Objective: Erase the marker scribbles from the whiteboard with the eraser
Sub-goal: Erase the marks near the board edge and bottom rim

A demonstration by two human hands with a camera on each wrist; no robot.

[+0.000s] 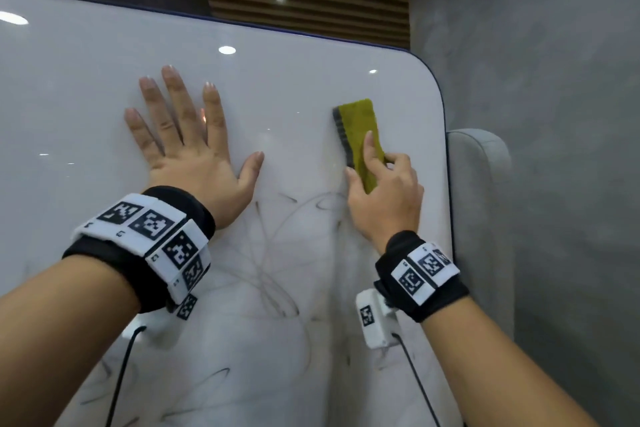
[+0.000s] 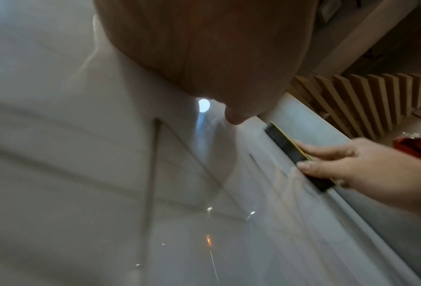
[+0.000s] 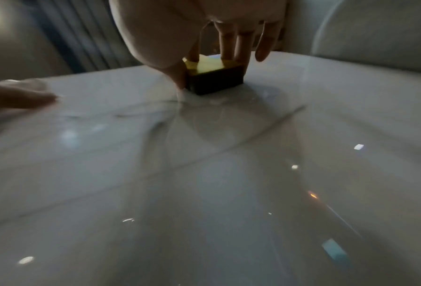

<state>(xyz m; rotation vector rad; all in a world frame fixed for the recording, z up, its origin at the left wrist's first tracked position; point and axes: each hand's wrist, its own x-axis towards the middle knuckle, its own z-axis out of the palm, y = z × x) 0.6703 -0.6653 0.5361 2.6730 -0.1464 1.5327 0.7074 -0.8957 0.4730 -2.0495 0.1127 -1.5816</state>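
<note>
Right hand (image 1: pixel 384 191) covers eraser's (image 1: pixel 360 135) lower end; scribbles (image 1: pixel 270 253) faint.

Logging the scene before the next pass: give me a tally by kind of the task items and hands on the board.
Whiteboard: 1
Eraser: 1, yellow-green top, dark base
Hands: 2, left hand flat on the board, right hand gripping the eraser
Scribble patches: faint, overlapping, cannot count separately
Total: 4

eraser (image 1: pixel 360 139) on whiteboard (image 1: pixel 294 87) right of left hand (image 1: pixel 194 146), scribbles (image 1: pixel 273 253) below
</note>
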